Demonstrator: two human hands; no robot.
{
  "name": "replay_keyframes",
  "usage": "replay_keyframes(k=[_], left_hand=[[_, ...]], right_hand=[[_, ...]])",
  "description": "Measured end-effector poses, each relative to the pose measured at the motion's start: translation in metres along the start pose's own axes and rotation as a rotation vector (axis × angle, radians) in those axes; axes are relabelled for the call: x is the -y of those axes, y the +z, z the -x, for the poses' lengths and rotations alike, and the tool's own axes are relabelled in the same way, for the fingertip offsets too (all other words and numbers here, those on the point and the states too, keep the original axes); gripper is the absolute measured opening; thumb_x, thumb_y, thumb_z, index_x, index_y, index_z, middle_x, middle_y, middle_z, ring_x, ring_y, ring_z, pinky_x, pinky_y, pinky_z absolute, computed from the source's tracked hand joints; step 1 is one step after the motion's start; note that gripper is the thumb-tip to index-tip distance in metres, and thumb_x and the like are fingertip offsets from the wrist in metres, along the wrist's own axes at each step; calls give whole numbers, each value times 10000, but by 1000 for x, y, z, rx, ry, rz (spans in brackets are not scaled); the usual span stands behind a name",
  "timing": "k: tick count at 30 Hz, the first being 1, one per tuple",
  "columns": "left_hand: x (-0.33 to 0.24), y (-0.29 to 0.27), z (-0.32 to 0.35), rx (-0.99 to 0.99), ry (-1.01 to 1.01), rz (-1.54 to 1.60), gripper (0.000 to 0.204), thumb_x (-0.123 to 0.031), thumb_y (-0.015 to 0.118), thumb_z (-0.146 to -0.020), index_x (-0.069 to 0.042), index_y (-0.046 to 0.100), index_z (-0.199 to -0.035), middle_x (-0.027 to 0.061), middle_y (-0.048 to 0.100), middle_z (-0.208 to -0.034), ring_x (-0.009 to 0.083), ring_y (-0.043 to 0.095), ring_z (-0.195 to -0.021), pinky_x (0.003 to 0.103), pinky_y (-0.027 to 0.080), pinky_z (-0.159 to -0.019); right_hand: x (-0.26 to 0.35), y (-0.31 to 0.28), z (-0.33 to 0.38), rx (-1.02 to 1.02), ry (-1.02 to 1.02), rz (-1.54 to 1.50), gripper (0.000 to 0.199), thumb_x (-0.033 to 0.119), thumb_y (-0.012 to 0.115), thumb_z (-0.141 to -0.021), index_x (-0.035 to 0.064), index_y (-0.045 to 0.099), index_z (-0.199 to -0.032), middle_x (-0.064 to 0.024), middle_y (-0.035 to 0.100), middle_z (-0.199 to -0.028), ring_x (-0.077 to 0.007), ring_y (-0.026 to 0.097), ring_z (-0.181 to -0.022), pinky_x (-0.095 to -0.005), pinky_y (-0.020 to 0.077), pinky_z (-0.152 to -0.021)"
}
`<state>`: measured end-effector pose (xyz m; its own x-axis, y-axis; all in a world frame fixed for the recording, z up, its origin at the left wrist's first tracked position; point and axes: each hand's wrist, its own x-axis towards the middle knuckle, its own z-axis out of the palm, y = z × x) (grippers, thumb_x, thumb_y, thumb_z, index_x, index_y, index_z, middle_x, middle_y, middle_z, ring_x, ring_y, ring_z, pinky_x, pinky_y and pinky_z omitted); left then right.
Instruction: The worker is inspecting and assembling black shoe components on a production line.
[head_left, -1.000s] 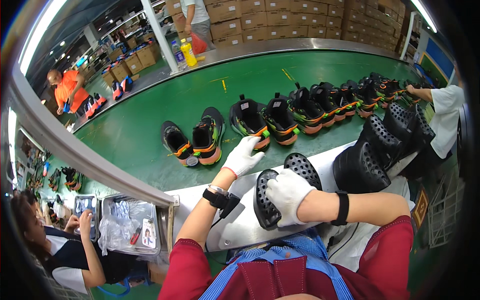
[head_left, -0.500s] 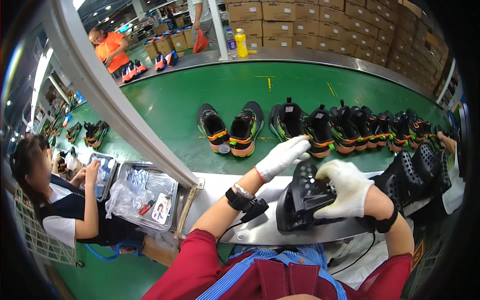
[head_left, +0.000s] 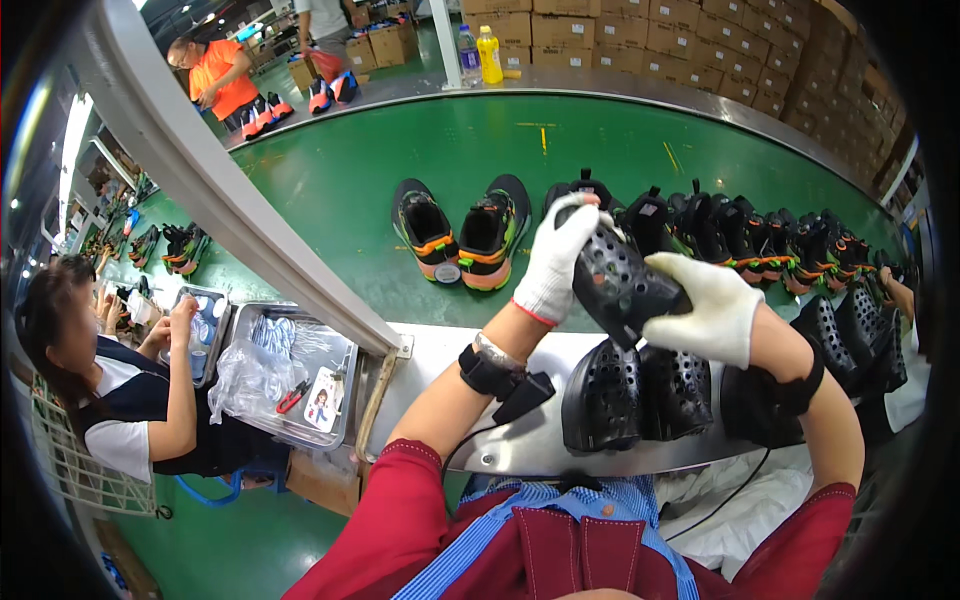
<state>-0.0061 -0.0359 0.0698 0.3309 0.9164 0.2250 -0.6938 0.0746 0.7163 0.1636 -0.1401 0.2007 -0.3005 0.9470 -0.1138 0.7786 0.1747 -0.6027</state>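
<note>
A black perforated plastic shoe form (head_left: 622,275) is raised over the bench edge between my white-gloved hands. My left hand (head_left: 560,255) closes on its upper left side, and a bare fingertip shows at the glove's end. Its lower right side lies between the thumb and fingers of my right hand (head_left: 705,312). Below, two similar black forms, a left one (head_left: 602,397) and a right one (head_left: 677,392), stand side by side on the metal ledge (head_left: 520,440). Black sneakers with orange and green trim are just beyond; one pair (head_left: 460,235) stands apart at the left.
A row of sneakers (head_left: 745,235) runs right along the green belt (head_left: 330,190). More black forms (head_left: 855,330) stand at the right. A slanted white post (head_left: 240,190) rises at left, beside a metal tray (head_left: 345,400) and a seated co-worker (head_left: 130,390).
Both hands have moved up, and a black form is now lifted between them. My left hand, earlier outstretched near the sneakers, has closed on it. Two forms now show on the ledge.
</note>
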Motion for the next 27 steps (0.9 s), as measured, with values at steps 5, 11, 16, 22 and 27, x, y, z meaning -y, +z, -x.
replay_keyframes(k=[5,11,16,22,27], left_hand=[[11,-4,-19,-159,194,-199,165,-204,549,-975,-59,527,-1050,82,633,-874,188,639,-786,326,542,-735],[-8,-7,-31,-275,210,-236,246,-271,554,-983,-50,593,-883,-2,607,-779,56,544,-705,223,450,-652],[-7,-5,-41,-355,184,-259,296,-333,528,-992,-107,587,-812,-36,531,-752,64,479,-660,235,408,-640],[19,-65,-44,-299,76,-432,371,-402,509,-999,-64,657,-960,25,640,-894,100,617,-748,262,500,-675],[18,-70,-19,-153,-55,-1074,350,-276,578,-943,-13,617,-1171,73,670,-1006,162,667,-844,292,541,-705]], right_hand=[[-2,10,-26,-55,145,154,530,423,663,-764,-50,631,-1002,-212,681,-803,-303,697,-792,-353,531,-746],[10,4,-50,-59,86,154,459,413,627,-777,-34,664,-874,-202,666,-728,-278,692,-707,-351,533,-689],[7,4,-68,-52,136,131,421,390,589,-778,-18,669,-843,-170,654,-674,-274,674,-646,-336,527,-658],[-10,9,-97,64,123,246,387,365,540,-768,19,687,-859,-179,665,-706,-296,674,-647,-357,533,-633],[-36,-3,-100,143,323,409,383,333,535,-756,16,697,-895,-180,681,-774,-299,679,-710,-366,532,-676]])
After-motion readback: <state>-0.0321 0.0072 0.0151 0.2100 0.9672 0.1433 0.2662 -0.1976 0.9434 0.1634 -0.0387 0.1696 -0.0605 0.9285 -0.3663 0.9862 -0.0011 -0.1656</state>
